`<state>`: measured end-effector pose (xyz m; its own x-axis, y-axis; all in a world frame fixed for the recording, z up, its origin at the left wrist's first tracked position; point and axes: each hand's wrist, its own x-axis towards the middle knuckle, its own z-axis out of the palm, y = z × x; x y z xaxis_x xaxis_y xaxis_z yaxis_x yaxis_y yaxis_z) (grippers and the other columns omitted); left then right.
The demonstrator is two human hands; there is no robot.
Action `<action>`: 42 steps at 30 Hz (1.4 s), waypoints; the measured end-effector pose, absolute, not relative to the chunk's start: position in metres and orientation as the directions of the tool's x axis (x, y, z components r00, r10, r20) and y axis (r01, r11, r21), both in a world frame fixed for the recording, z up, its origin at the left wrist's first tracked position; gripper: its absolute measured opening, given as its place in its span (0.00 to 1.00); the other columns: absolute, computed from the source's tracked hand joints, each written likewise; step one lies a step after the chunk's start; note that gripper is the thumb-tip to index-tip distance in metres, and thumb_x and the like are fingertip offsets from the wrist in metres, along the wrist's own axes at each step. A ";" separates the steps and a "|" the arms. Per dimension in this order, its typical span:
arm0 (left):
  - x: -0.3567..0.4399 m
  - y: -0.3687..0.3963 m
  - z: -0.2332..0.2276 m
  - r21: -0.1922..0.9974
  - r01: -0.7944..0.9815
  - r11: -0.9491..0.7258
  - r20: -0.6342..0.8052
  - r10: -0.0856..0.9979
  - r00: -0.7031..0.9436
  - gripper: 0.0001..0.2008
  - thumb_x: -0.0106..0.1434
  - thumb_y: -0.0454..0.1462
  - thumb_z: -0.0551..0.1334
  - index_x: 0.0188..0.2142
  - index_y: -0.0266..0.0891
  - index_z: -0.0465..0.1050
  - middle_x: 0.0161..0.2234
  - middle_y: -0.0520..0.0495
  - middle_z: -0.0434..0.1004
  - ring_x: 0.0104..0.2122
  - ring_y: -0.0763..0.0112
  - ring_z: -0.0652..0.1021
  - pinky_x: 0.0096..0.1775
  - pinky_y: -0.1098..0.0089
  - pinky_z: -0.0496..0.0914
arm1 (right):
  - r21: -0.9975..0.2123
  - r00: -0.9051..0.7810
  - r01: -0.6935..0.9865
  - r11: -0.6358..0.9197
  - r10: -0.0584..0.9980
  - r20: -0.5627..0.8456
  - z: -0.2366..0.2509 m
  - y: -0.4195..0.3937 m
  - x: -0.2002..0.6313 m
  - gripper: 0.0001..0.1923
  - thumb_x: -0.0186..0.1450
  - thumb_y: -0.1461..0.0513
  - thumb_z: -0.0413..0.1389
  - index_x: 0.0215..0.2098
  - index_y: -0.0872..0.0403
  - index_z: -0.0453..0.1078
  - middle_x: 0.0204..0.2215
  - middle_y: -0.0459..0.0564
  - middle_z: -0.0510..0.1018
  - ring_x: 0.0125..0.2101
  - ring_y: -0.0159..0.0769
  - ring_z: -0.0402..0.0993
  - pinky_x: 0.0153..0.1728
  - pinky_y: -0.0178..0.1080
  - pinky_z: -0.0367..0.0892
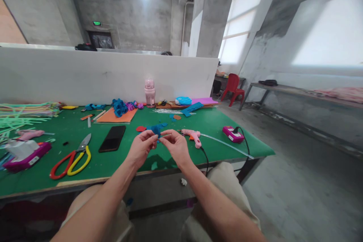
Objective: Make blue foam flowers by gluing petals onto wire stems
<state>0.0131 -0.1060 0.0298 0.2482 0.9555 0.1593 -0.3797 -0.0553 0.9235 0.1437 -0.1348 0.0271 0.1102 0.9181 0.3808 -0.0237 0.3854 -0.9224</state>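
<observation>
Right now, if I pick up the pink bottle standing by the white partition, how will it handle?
The pink bottle stands upright, taller than wide, so a sideways push would probably tip it. Its smooth-looking body may be slippery. How full it is cannot be told, so its weight is uncertain.

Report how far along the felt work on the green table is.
Done, it seems: blue rolled felt pieces lie on the orange sheet at the back. In hand: the left hand and right hand pinch a small blue felt piece between them. Left: loose blue and red cutouts lie on the table, and the glue gun lies unused beside the right hand.
</observation>
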 end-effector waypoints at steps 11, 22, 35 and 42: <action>0.013 -0.105 0.031 0.889 -0.456 -0.042 0.157 0.964 0.216 0.12 0.46 0.36 0.68 0.26 0.36 0.67 0.19 0.56 0.67 0.18 0.81 0.67 0.23 0.77 0.61 | -0.895 0.123 0.047 0.443 0.887 0.445 0.026 -0.138 0.139 0.12 0.54 0.63 0.57 0.38 0.51 0.66 0.27 0.45 0.76 0.29 0.34 0.74 0.33 0.36 0.67; 0.016 -0.107 0.026 0.954 -0.297 -0.047 0.127 0.958 0.256 0.11 0.44 0.38 0.69 0.28 0.33 0.76 0.23 0.50 0.72 0.21 0.80 0.67 0.24 0.76 0.61 | -0.947 0.103 -0.145 0.286 0.957 0.273 0.023 -0.131 0.145 0.15 0.50 0.60 0.61 0.34 0.53 0.63 0.24 0.43 0.77 0.25 0.33 0.74 0.28 0.34 0.65; 0.012 -0.104 0.032 0.908 -0.417 -0.034 0.131 0.969 0.207 0.09 0.48 0.37 0.67 0.27 0.34 0.73 0.27 0.48 0.75 0.19 0.82 0.68 0.21 0.79 0.60 | -0.874 0.170 0.360 0.325 0.899 0.404 0.031 -0.111 0.210 0.14 0.58 0.53 0.52 0.33 0.54 0.68 0.29 0.47 0.77 0.30 0.33 0.73 0.30 0.33 0.65; 0.012 -0.102 0.032 0.896 -0.439 -0.075 0.177 0.965 0.196 0.09 0.50 0.36 0.66 0.28 0.33 0.71 0.26 0.49 0.74 0.20 0.81 0.70 0.22 0.78 0.63 | -0.577 0.308 0.790 -0.207 0.948 0.082 0.014 -0.108 0.293 0.21 0.59 0.50 0.49 0.20 0.56 0.70 0.20 0.51 0.75 0.25 0.35 0.71 0.24 0.33 0.58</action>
<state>0.0121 -0.1017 0.0317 0.1958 0.9646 0.1768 -0.4386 -0.0751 0.8955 0.2929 -0.1084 0.0141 0.3078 0.9479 0.0817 0.7899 -0.2067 -0.5773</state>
